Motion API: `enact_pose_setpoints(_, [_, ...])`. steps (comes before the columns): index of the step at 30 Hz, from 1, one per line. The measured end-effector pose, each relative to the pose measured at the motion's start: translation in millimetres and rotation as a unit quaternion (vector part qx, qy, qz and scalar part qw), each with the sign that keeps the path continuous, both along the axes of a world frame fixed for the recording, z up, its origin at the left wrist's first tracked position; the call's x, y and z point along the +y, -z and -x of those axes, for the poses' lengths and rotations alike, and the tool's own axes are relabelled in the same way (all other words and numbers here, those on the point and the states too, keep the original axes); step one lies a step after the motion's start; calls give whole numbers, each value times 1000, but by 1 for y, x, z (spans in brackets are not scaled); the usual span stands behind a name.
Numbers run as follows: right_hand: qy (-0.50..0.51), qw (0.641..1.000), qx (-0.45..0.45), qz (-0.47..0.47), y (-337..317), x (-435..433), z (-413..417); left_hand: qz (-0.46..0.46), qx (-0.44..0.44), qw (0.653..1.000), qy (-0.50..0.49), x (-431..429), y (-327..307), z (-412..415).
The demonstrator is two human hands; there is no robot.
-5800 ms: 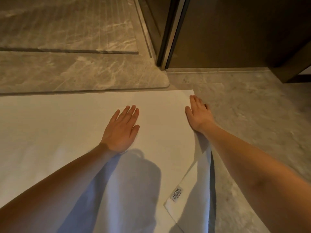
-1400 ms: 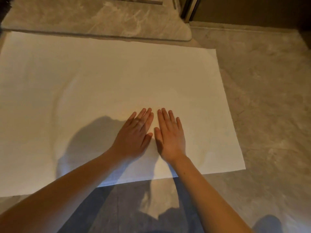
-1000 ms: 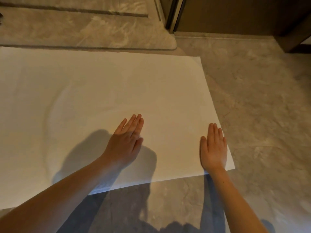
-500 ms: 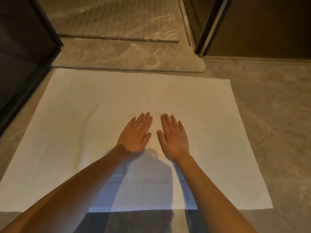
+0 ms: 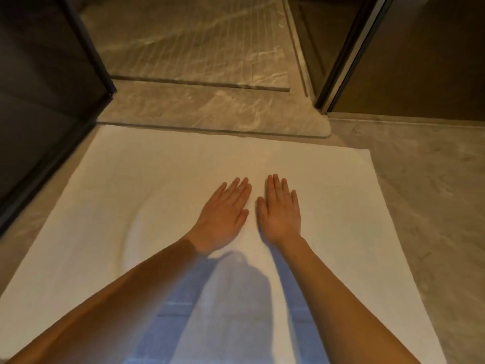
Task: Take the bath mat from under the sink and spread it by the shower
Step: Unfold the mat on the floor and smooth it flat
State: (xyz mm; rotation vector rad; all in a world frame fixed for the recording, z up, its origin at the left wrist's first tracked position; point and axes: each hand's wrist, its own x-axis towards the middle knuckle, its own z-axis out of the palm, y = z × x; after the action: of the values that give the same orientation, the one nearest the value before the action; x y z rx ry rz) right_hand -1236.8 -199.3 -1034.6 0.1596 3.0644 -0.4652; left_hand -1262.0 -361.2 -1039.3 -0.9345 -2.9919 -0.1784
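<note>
Head view, looking down. Your white rectangular cloth bath mat point(image 5: 328, 206) lies spread flat on the grey marble-look floor point(image 5: 433, 200). Its far edge runs along the raised, round-cornered marble shower threshold point(image 5: 210, 109), right against it.

Your left hand point(image 5: 223, 219) and right hand point(image 5: 282, 214) both lie palm-down on the mat, fingers straight and pointing toward the threshold. They are side by side with thumbs close and a thin strip of mat between them, not touching each other. Neither grips anything; both just rest flat on the cloth, about mid-mat on the near side of the threshold. A faint curved crease shows in the mat left of your left hand.

Your bare forearms come in from the bottom edge, with a blue-grey shadow point(image 5: 236, 285) on the mat between them.

- Beyond the threshold: grooved marble shower floor point(image 5: 196, 43).
- Left of the threshold: dark glass panel point(image 5: 39, 88) in a black frame, its lower edge beside the mat's left side.
- Right of the threshold: black-and-silver upright door frame point(image 5: 349, 61), then a brown wall panel point(image 5: 433, 61).

The mat's near edge is cut off at the bottom, so you cannot tell how it lies.
</note>
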Motion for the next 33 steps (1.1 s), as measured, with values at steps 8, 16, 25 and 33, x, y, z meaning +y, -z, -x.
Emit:
enact_pose_setpoints(8, [-40, 999, -17, -21, 17, 6, 26, -32, -23, 993, -110, -53, 16, 38])
enact_pose_setpoints(16, [-35, 999, -30, -22, 13, 1, 27, -27, -10, 977, -210, -80, 4, 51])
enact_pose_setpoints(25, [-30, 999, -27, -34, -4, 5, 96, 10, -22, 999, -33, 41, 5, 102])
enact_pose_setpoints(33, [-51, 998, 1, -45, 22, 22, 97, -19, -32, 994, -107, -66, 17, 126])
